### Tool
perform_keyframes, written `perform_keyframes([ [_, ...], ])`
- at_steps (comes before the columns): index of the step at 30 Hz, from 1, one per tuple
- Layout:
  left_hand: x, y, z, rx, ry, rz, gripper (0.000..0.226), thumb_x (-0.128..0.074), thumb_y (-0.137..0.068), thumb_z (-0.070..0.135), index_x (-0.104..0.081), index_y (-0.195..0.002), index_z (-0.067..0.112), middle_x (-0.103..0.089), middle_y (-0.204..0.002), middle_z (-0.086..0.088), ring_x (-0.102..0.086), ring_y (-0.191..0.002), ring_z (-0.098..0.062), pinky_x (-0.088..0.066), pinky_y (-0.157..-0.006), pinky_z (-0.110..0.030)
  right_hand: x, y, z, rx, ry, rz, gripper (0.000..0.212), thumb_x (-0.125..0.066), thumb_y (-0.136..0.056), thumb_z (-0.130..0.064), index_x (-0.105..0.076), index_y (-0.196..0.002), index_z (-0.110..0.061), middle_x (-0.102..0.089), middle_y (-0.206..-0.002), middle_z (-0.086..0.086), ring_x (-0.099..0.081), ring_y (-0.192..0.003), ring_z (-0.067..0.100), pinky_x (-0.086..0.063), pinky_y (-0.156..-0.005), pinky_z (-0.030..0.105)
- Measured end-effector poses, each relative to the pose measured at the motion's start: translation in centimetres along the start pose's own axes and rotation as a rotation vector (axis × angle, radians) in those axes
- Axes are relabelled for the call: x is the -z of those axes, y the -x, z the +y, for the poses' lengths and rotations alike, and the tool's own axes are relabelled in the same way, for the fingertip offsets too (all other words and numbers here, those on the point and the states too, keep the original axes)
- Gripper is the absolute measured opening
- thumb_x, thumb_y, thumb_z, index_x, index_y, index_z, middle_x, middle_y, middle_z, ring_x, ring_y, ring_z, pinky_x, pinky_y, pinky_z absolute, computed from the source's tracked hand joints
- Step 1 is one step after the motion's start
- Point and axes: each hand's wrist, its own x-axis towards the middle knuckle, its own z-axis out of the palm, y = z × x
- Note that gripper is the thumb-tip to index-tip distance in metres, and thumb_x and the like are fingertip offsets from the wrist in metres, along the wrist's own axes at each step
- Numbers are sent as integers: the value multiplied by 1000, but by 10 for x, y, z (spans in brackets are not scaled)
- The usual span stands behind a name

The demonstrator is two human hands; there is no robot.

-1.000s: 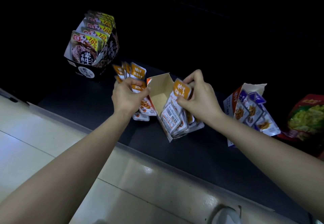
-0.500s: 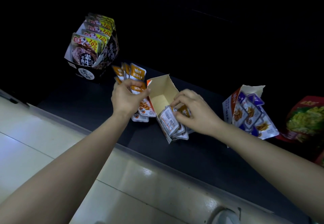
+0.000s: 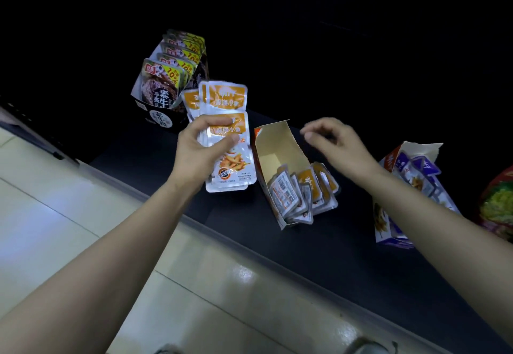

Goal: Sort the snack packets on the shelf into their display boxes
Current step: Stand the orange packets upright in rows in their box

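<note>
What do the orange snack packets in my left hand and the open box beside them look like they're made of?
Orange snack packets: probably glossy plastic or foil film; silvery edges catch glare. Open display box: apparently matte cardboard; stiff folded walls, dull tan inside.

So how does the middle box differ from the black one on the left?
The middle box is part full: orange packets bunch at its near end, its far half bare cardboard. The black box is packed front to back with yellow-tagged packets. The orange packets lean untidily; the yellow-tagged packets stand in a neat row. Both boxes are open-topped, on the dark shelf.
</note>
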Motion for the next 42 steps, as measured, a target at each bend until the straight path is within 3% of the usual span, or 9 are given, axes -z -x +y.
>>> perform_keyframes([
  [5, -23, 0, 21, -131, 37, -120, 23, -78, -81, 9, -69, -102, 15, -66, -119, -11, -66, -110, -27, -57, -86, -43, 2, -7, -36, -58, -378, -201, 34, -57, -97, -24, -52, -129, -15, -67, -116, 6, -65, -106, 13, -51, -87, 28],
  [8, -50, -4, 32, -223, -24, -188, 26, -77, -83, 11, -67, -107, 10, -63, -121, -15, -64, -111, -22, -54, -89, -33, -1, -9, -46, -116, -509, -397, 58, -65, -91, -13, -39, -142, -13, -61, -130, 11, -63, -115, 20, -52, -97, 33],
  [14, -82, -10, 34, -343, -87, -317, 29, -53, -99, 2, -55, -128, 2, -56, -129, -11, -57, -121, -17, -51, -97, -32, 7, -19, -32, -104, -441, -195, 61, -67, -82, 11, -44, -136, -7, -65, -110, 2, -68, -96, 6, -54, -78, 23],
  [19, -89, -6, 19, -375, -220, -373, 46, -45, -103, 8, -40, -146, 22, -37, -146, -2, -37, -139, -17, -39, -113, -41, 2, -22, -16, -85, -405, -109, 64, -64, -86, 9, -37, -140, -10, -61, -114, -2, -62, -107, 8, -54, -91, 28],
  [24, -87, -3, 6, -416, -201, -301, 44, -50, -98, 0, -37, -137, 17, -40, -137, -4, -42, -133, -22, -43, -108, -45, -3, -24, -3, -45, -256, -112, 61, -65, -88, 1, -35, -139, -14, -58, -119, -4, -59, -109, 3, -52, -92, 24],
  [28, -88, -4, -2, -369, -132, -266, 51, -49, -92, -15, -18, -127, 6, -42, -126, 21, -56, -117, -11, -49, -96, -30, -11, -26, 5, 18, -120, -90, 53, -67, -88, -4, -39, -131, -14, -54, -124, -1, -52, -118, 8, -45, -96, 13],
  [31, -85, -2, -10, -337, -114, -276, 65, -50, -90, -17, -9, -135, 4, -43, -136, -4, -57, -122, -26, -51, -98, -40, -16, -24, 7, 37, -29, -54, 48, -69, -86, -5, -43, -127, -11, -50, -110, -10, -48, -109, 0, -37, -85, -1],
  [36, -77, -2, -26, -259, -245, -159, 100, -68, -83, 10, 3, -149, 35, -31, -152, -4, -38, -139, -32, -40, -107, -57, -22, -23, 16, 20, 73, -82, 46, -71, -85, -6, -47, -124, -9, -49, -111, -8, -48, -111, 5, -41, -93, 14],
  [42, -68, 8, -38, -333, -551, -157, 109, -72, -83, 27, 12, -152, 27, -8, -144, 30, -18, -138, -15, -5, -109, -13, -21, -22, 31, 17, 129, -227, 49, -71, -80, -14, -48, -123, -18, -52, -122, 0, -51, -118, 20, -44, -103, 42],
])
